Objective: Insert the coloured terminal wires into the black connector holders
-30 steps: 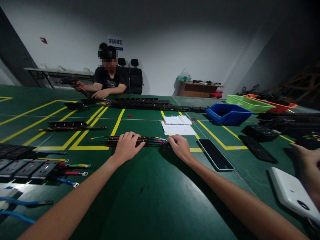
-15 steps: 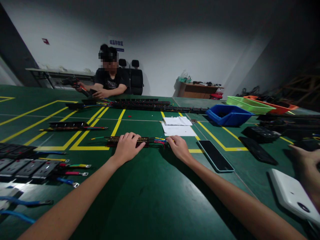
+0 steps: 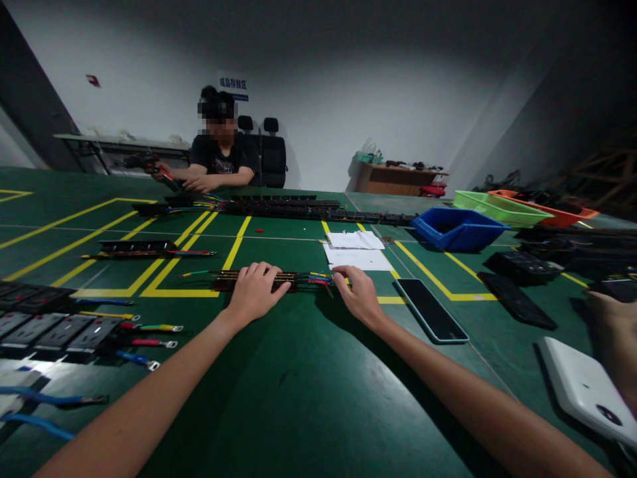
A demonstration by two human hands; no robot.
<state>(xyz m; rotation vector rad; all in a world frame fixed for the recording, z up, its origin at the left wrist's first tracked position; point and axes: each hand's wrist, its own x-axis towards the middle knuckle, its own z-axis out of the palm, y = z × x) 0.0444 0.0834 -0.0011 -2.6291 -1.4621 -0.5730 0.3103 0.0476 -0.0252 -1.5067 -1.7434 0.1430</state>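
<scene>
A partly assembled power strip point(image 3: 226, 279), a long dark housing with brass-coloured bars, lies crosswise on the green table. My left hand point(image 3: 256, 289) rests over its middle, fingers bent across the far side and thumb along the near side, gripping it. Blue, red and yellow wires point(image 3: 317, 279) come out of its right end, and a green-yellow wire point(image 3: 194, 273) sticks out at the left. My right hand point(image 3: 354, 290) is at the tips of the right-hand wires, with thumb and index finger around them. The exact contact is small and partly hidden.
Socket strips point(image 3: 54, 332) with lugged cables lie at left. A dark housing point(image 3: 137, 248) sits beyond. Right are white papers point(image 3: 358, 259), a phone point(image 3: 432, 311), a blue bin point(image 3: 455, 229) and a white device point(image 3: 582, 382). A co-worker point(image 3: 223, 156) sits opposite; another person's hand point(image 3: 617, 338) is at right.
My right hand's index finger has lifted slightly at the wire tips. My left hand stays on the power strip. The view has shifted a little.
</scene>
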